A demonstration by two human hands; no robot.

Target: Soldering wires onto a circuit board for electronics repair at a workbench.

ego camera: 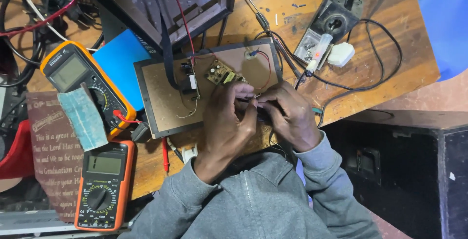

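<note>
My left hand (228, 117) and my right hand (288, 114) meet over the near right part of a brown framed board (161, 97). The fingertips of both pinch a thin wire between them at about the board's lower right edge. Just beyond the fingers lies a small green circuit board (219, 72) with red and black leads running to it. A black connector block (189, 80) sits left of it on the board. What lies under my palms is hidden.
Two multimeters lie at the left: a yellow one (80, 80) and an orange one (103, 185). A blue pad (122, 61), a dark speaker frame (170, 5), a black tool stand (336, 15), a white plug (341, 54) and tangled cables crowd the wooden bench (390, 49).
</note>
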